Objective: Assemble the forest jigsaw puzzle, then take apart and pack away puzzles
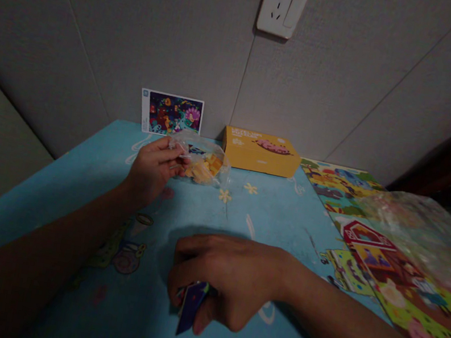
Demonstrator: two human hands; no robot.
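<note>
My left hand (159, 166) pinches the edge of a clear plastic bag (205, 161) near the back of the table. Yellow-orange puzzle pieces (204, 169) show inside the bag, with something dark behind them. Closer to the front edge, my right hand (224, 278) is closed around a few puzzle pieces (192, 305) with dark blue-purple printing; the fingers cover most of them. Behind the bag, a picture card (174, 115) with a colourful dark scene leans against the wall.
A yellow puzzle box (261, 153) stands against the wall. Printed puzzle sheets (378, 240) lie along the right side, partly under crumpled clear plastic (423, 225). The table (260, 221) has a blue patterned cover. A wall socket (285, 3) is above. Something pixelated shows at the bottom right.
</note>
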